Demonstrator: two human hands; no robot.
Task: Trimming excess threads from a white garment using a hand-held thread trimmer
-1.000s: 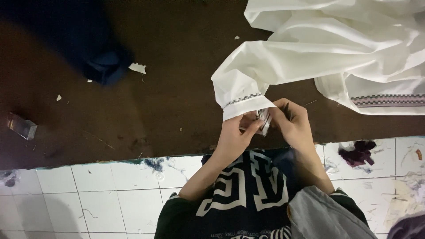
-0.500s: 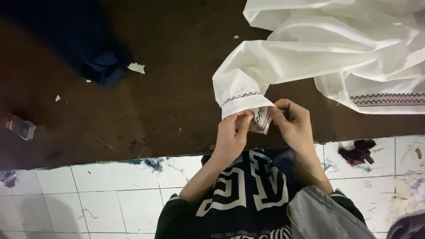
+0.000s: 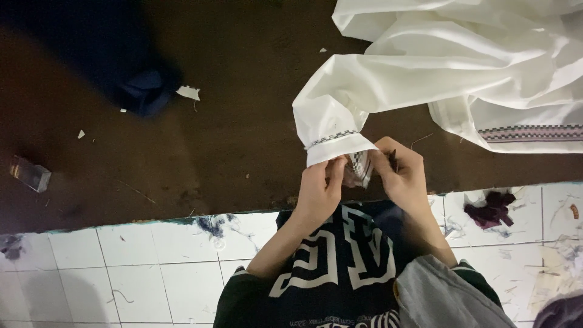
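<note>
Head view: both hands worked at edge of dark brown counter (image 3: pixel 200 158). Left hand (image 3: pixel 320 189) had its grip pinched on the cuff (image 3: pixel 337 147) of a white garment (image 3: pixel 461 67), w/ thumb & fingers on the hem. Right hand (image 3: pixel 404 176) pinched the patterned inner fabric (image 3: pixel 359 167) just beside it. Garment lay heaped on counter, top right. Navy cloth (image 3: pixel 143 91) sat top left, well apart; small clear block (image 3: pixel 29 173) near left edge. White tiled floor (image 3: pixel 121 267) lay below.
</note>
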